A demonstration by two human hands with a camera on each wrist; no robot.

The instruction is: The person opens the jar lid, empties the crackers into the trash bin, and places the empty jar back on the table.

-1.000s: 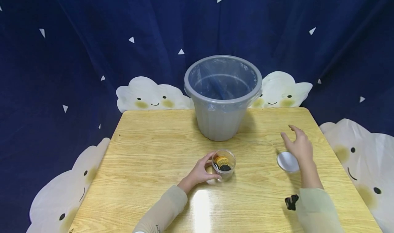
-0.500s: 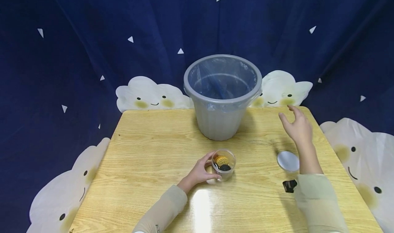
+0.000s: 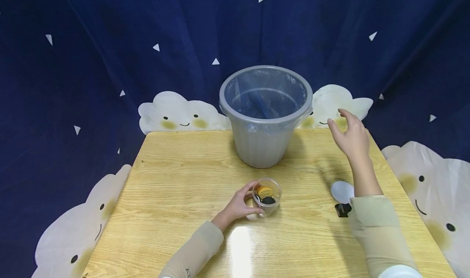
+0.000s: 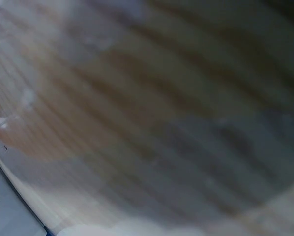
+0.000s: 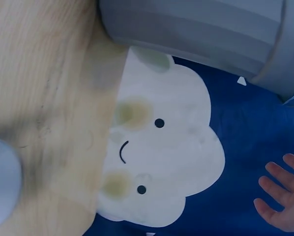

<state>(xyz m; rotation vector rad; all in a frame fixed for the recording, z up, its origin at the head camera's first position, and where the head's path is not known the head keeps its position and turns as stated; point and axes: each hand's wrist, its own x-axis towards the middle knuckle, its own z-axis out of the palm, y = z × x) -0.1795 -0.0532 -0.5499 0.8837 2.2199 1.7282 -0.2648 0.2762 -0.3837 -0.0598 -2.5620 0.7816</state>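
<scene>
My left hand [image 3: 238,204] grips a clear plastic jar [image 3: 272,209] from its left side, thumb in front and fingers behind. Inside lie round yellow biscuits [image 3: 265,192] and a black biscuit [image 3: 268,200]. The jar has no cover on its mouth and stands on or just over the table. My right hand [image 3: 351,137] is raised at the back right, thumb and fingers apart, holding nothing. Those spread fingers also show in the right wrist view, at the edge of the right hand [image 5: 287,199]. The left wrist view is too dim and blurred to tell much.
A grey bin [image 3: 258,145] lined with a clear bag stands at the back middle of the wooden table [image 3: 183,159]. A white round disc, like a lid [image 3: 341,191], lies on the right, below my right forearm. A dark blue curtain [image 3: 183,21] hangs behind.
My right hand has risen away from the white disc, up and back toward the table's far edge. The left hand and the jar have stayed in place.
</scene>
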